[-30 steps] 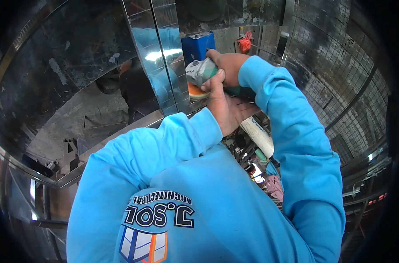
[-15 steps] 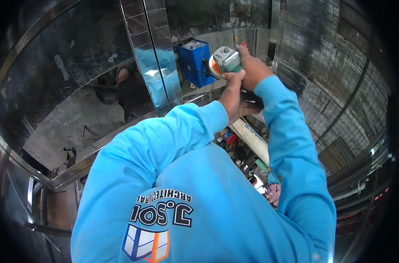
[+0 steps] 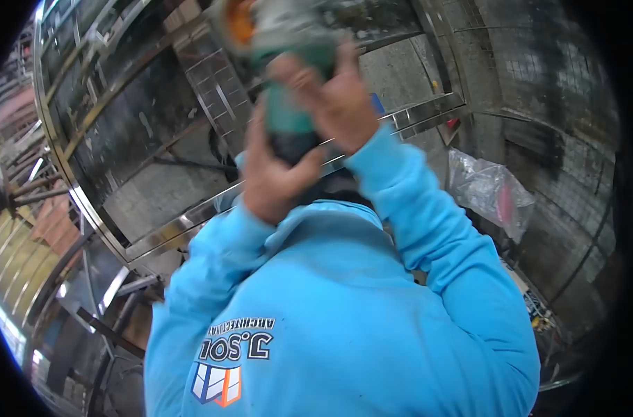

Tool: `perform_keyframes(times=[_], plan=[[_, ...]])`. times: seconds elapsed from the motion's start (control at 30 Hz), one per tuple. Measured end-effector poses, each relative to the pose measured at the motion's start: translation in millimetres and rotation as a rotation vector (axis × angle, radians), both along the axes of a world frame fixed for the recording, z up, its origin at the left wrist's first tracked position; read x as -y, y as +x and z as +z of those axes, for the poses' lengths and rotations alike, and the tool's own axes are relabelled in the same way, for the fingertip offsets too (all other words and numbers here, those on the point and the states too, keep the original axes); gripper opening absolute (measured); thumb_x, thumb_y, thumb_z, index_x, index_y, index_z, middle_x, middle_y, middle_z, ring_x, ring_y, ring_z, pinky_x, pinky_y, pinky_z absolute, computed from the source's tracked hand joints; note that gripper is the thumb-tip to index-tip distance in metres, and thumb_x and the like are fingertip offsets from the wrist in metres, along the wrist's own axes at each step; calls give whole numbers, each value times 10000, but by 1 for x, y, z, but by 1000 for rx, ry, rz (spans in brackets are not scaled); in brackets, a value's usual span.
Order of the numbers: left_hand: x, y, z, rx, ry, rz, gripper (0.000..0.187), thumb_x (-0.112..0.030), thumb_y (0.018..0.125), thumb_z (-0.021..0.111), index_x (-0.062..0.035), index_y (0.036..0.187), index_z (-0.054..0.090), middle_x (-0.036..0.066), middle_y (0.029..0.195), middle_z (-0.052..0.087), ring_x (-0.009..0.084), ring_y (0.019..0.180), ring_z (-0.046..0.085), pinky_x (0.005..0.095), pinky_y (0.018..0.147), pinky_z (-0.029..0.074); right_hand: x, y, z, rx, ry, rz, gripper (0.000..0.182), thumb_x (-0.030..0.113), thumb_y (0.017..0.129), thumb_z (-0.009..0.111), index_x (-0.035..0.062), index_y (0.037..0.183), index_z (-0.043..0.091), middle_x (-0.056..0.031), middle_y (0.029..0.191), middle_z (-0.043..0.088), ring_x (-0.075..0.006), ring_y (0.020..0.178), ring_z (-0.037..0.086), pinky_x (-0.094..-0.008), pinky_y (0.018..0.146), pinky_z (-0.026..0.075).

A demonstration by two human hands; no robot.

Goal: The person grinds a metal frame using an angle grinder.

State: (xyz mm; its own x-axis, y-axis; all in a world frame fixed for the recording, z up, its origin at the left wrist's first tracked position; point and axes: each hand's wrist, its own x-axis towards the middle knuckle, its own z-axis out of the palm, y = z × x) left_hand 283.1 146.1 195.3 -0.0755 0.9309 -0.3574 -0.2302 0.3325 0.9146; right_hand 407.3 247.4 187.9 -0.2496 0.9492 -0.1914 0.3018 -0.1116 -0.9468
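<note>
Both hands grip the grinder (image 3: 288, 62), raised high and close to the camera: the right hand (image 3: 337, 97) is wrapped around its green body, the left hand (image 3: 271, 174) closed just below it (orange disc uppermost, blurred). The steel frame (image 3: 191, 222) lies beyond the hands; judging by this, grinding is paused, and resuming calls for lowering the disc to the metal.

My feed is daylit and fairly bright, with light coming in from the left edge, where the view washes out pale. The polished steel frame (image 3: 184, 226) throws streaky glare. Heavy fisheye bends every straight bar, and black vignette fills the corners. Up top, the grinder (image 3: 281, 42) and both hands smear with motion blur, while the blue shirt (image 3: 330, 313) stays reasonably sharp
</note>
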Motion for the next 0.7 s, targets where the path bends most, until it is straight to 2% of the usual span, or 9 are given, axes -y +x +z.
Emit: perform_keyframes(times=[0.03,0.07,0.1,0.13,0.2,0.23,0.27,0.53,0.7], plan=[[13,-8,6,-21,-13,4,890,-179,734,777,16,1480,332,177,1305,564,247,1148,604,352,997,483,16,-7,-7,-215,-140,40,1134,743,739,721,-69,1386,267,-292,1130,643,-387,1037,687,-410,857,572],[26,-11,16,-112,-21,26,887,-186,734,773,21,1479,337,169,1303,563,244,1154,599,356,1000,481,28,-3,-1,71,-208,187,1213,730,727,744,-87,1447,212,-320,1200,617,-391,1105,660,-426,938,536],[43,-16,26,-197,-35,47,885,-194,734,769,26,1477,342,162,1301,562,241,1161,595,359,1003,478,49,-9,-18,-275,-335,181,1261,744,733,728,-88,1495,164,-312,1244,599,-376,1166,631,-419,988,506],[67,-24,29,-280,-125,25,876,-204,741,768,30,1474,349,157,1301,562,240,1170,589,359,1004,477,61,-9,-21,-434,-410,321,1186,753,756,697,-52,1502,244,-279,1275,595,-349,1181,620,-402,1006,491],[97,-30,46,-357,-246,-35,866,-215,749,766,38,1471,359,150,1305,560,239,1184,580,358,1014,468,82,-6,-22,-555,-654,616,943,768,780,660,32,1357,535,-227,1279,607,-332,1124,627,-393,934,524],[106,-30,56,-353,-287,-77,865,-217,751,767,40,1471,362,147,1309,558,239,1189,577,359,1022,461,95,-6,-23,-617,-769,679,930,786,773,648,48,1332,561,-201,1250,624,-311,1127,619,-373,850,550],[112,-28,65,-315,-287,-101,883,-226,747,774,40,1479,356,146,1314,556,241,1195,573,363,1035,450,105,-8,-29,-617,-853,700,904,760,782,664,61,1343,548,-175,1209,641,-282,1119,621,-349,778,562],[104,-64,121,-498,-427,-359,1051,-261,699,859,17,1527,273,164,1341,545,252,1214,563,364,1042,444,131,-33,-11,-965,-924,621,713,572,846,727,75,1325,547,-152,1202,640,-264,1067,648,-356,801,580],[80,-60,107,-674,-560,-404,1003,-185,733,791,15,1533,219,180,1285,578,235,1147,606,365,976,495,133,-38,-14,-1162,-1055,492,675,540,873,717,63,1321,552,-151,1211,639,-254,1094,648,-364,869,576]])
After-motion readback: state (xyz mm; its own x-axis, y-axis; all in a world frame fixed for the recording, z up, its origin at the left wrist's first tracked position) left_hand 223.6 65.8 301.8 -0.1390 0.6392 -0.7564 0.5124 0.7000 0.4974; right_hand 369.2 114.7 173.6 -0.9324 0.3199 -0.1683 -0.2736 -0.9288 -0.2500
